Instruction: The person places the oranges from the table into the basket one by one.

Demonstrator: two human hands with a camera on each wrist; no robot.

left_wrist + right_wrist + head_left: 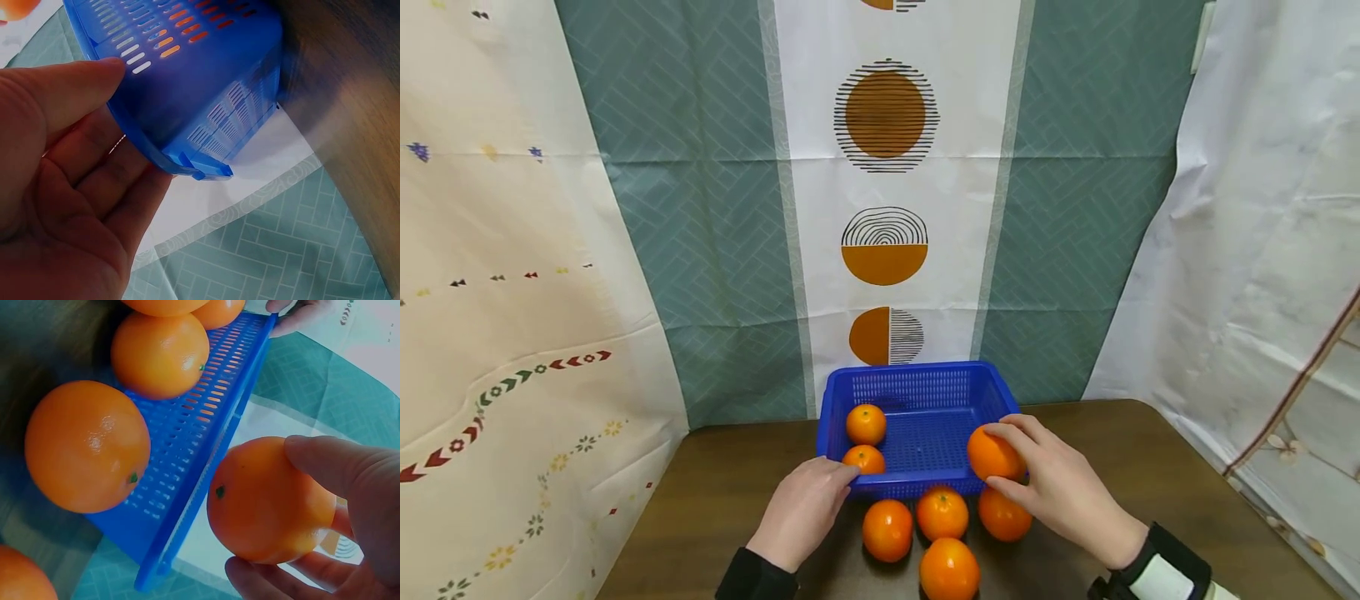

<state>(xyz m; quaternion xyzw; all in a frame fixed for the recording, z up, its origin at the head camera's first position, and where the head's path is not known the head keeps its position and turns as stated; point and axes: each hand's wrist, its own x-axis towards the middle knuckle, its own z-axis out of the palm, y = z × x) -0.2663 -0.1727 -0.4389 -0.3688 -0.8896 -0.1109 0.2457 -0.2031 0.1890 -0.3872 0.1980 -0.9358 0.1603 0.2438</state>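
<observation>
A: What is the right hand [1063,492] up to?

B: It's closed around the gripped orange [993,454], thumb on one side, fingers on the other.

A: Where exactly is that fruit?

B: By the near right corner of the blue basket [910,486]. The head view has it overlapping the near rim, and the right wrist view sets it just beside that edge. I can't tell whether the two touch.

A: And the left hand [805,510]?

B: Pinching the rim at the near left corner. In the left wrist view its thumb lies on the slotted outer wall, with the other fingers beyond the rim.

A: Does the basket hold anything?

B: Two, both along its left side: the far orange [866,425] and, in front of it, the corner orange [863,458], just beside the left hand's fingertips.

A: I count four more on the brown worktop [1150,458].

B: Yes, in front of the basket. The leftmost orange [887,531], the middle orange [943,512] and the rightmost orange [1003,517] form a rough row, and the nearest orange [950,570] sits before the middle one.

A: What's behind?

B: A hanging cloth [700,208], green with a white strip printed with round brown shapes.
</observation>
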